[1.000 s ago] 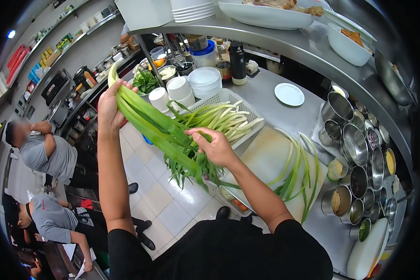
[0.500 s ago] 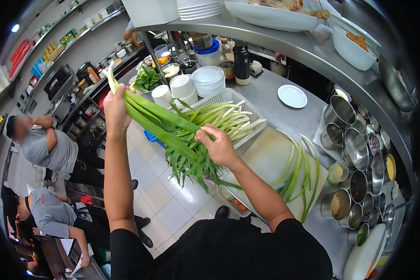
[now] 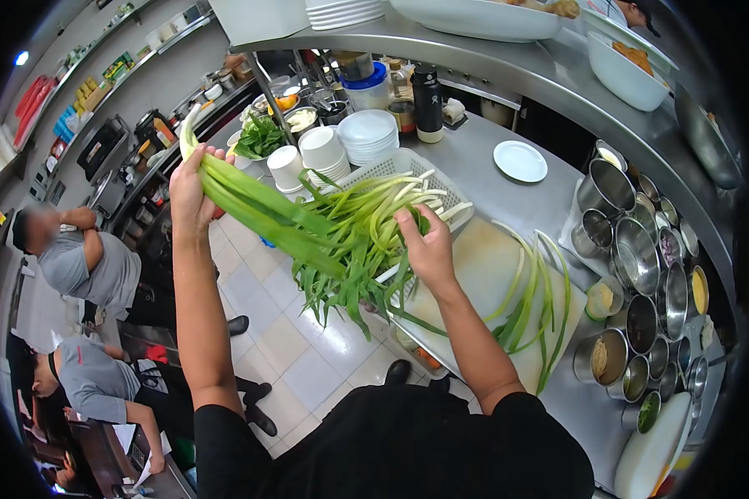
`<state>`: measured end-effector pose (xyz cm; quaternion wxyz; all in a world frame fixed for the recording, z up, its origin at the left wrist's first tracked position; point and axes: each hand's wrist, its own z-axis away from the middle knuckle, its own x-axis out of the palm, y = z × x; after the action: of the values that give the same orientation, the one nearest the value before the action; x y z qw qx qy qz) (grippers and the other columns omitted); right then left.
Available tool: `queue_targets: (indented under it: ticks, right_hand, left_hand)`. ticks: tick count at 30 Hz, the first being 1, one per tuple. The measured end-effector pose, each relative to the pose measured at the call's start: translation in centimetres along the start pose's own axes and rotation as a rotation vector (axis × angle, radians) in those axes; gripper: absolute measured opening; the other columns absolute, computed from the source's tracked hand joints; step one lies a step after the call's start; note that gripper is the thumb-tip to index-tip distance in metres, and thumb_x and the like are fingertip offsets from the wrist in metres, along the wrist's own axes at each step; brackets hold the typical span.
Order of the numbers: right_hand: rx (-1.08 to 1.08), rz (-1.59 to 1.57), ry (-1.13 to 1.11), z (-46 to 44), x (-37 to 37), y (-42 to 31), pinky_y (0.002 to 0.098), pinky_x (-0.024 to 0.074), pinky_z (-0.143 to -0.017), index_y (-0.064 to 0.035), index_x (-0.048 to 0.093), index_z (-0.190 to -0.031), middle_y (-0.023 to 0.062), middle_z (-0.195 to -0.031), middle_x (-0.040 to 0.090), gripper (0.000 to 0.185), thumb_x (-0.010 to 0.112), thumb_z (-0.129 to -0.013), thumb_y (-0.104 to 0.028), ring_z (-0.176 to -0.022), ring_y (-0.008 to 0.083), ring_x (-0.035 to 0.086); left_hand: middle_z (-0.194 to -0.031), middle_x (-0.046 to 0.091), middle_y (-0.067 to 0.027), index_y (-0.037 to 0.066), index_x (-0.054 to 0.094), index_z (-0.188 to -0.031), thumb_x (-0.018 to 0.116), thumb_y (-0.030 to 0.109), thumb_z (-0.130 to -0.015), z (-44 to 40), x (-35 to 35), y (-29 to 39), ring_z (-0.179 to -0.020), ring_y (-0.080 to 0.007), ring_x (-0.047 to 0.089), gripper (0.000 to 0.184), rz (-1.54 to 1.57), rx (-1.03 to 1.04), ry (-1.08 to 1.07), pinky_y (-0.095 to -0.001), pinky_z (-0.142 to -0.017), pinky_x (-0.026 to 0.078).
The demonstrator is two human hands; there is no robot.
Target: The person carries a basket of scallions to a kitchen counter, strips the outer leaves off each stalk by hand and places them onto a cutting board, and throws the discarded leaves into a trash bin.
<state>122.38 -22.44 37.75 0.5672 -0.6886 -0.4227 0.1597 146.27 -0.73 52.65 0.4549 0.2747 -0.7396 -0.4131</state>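
Observation:
My left hand (image 3: 193,190) grips a bunch of thick green stalks (image 3: 262,212) near their pale end, held up at the left with the leaves trailing right. My right hand (image 3: 429,248) is closed on thin green onions (image 3: 366,216) that lie in a white perforated basket (image 3: 453,187). Their leaves droop over the basket's near edge. Several loose green onions (image 3: 520,308) rest on the white cutting board (image 3: 466,258) to the right of my right hand.
Metal pots (image 3: 605,187) line the right side. A white plate (image 3: 520,161) and a black bottle (image 3: 428,104) stand on the steel counter (image 3: 483,137). Stacked bowls (image 3: 323,150) sit behind the basket. Two people (image 3: 87,258) are at the left; a steel shelf (image 3: 474,62) runs overhead.
My right hand has left the leaves of the thick stalks, moved right and closed on the thin green onions in the basket. My left hand still holds the thick stalks, slightly further left.

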Motion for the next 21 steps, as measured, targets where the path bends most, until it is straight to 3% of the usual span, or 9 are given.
queue_targets:
  ticks: [2,5,8,12,16,17,19,21]
  right_hand:
    - [-0.008,0.106,-0.024,-0.6,-0.5,-0.3,0.0252,0.0437,-0.072,0.0012,0.060,-0.094,0.0028,-0.084,0.062,0.026,0.062,-0.088,-0.024,-0.079,0.0089,0.052]
    - [-0.146,0.219,-0.299,-0.9,-0.3,-2.2,0.0278,0.0446,-0.086,0.0002,0.062,-0.106,0.0099,-0.100,0.066,0.031,0.065,-0.085,-0.024,-0.097,0.0149,0.059]
    - [-0.187,0.205,-0.489,-1.0,1.0,-2.7,0.0286,0.0439,-0.089,0.0004,0.062,-0.107,0.0123,-0.105,0.066,0.033,0.064,-0.085,-0.024,-0.098,0.0182,0.060]
    - [-0.228,0.373,-0.643,-1.7,1.7,-2.6,0.0308,0.0468,-0.078,0.0019,0.062,-0.104,0.0149,-0.097,0.066,0.030,0.063,-0.085,-0.022,-0.088,0.0200,0.062]
    - [-0.171,0.216,-0.528,-1.8,2.1,-2.3,0.0280,0.0461,-0.071,0.0046,0.063,-0.094,0.0136,-0.088,0.065,0.021,0.060,-0.083,-0.014,-0.080,0.0145,0.060]
    - [-0.186,0.205,-0.454,-1.8,2.2,-2.2,0.0263,0.0454,-0.072,0.0034,0.063,-0.093,0.0073,-0.083,0.065,0.020,0.054,-0.084,-0.012,-0.079,0.0124,0.059]
    - [-0.129,0.148,-0.358,-1.9,2.4,-1.4,0.0246,0.0446,-0.071,0.0034,0.063,-0.091,0.0057,-0.082,0.065,0.019,0.054,-0.084,-0.012,-0.077,0.0103,0.057]
    - [-0.115,0.078,-0.220,-1.9,2.4,-0.7,0.0210,0.0408,-0.063,0.0015,0.062,-0.083,0.0006,-0.076,0.060,0.018,0.051,-0.085,-0.013,-0.069,0.0050,0.050]
  left_hand:
    - [-0.084,0.053,-0.0101,-0.004,0.048,-0.096,0.050,0.009,-0.093,0.3,0.6,0.4,-0.077,-0.0205,0.057,0.014,0.021,-0.040,-0.076,-0.0395,-0.073,0.055]
    - [-0.086,0.054,-0.0092,-0.005,0.048,-0.101,0.050,0.010,-0.093,1.0,1.6,0.4,-0.080,-0.0199,0.059,0.017,-0.002,-0.073,-0.124,-0.0408,-0.081,0.055]
    - [-0.086,0.054,-0.0082,-0.003,0.048,-0.102,0.050,0.010,-0.093,1.7,2.9,-0.1,-0.081,-0.0195,0.059,0.016,0.025,-0.063,-0.164,-0.0407,-0.081,0.055]
    - [-0.086,0.054,-0.0080,-0.002,0.048,-0.101,0.049,0.012,-0.094,1.7,3.2,0.1,-0.079,-0.0195,0.059,0.016,0.037,-0.079,-0.153,-0.0392,-0.082,0.054]
    - [-0.083,0.055,-0.0079,-0.002,0.049,-0.100,0.049,0.013,-0.094,1.8,2.9,0.5,-0.075,-0.0194,0.059,0.016,0.003,-0.071,-0.139,-0.0364,-0.076,0.055]
    - [-0.082,0.055,-0.0079,-0.002,0.049,-0.100,0.049,0.012,-0.094,1.9,2.7,0.5,-0.073,-0.0194,0.059,0.016,-0.003,-0.071,-0.142,-0.0353,-0.073,0.055]
    - [-0.079,0.055,-0.0074,-0.002,0.049,-0.101,0.049,0.012,-0.094,2.2,2.9,0.2,-0.068,-0.0182,0.058,0.016,-0.005,-0.059,-0.117,-0.0329,-0.065,0.054]
    - [-0.080,0.055,-0.0071,-0.002,0.049,-0.102,0.049,0.012,-0.094,2.6,3.3,-0.2,-0.068,-0.0175,0.058,0.016,-0.023,-0.049,-0.112,-0.0327,-0.066,0.054]
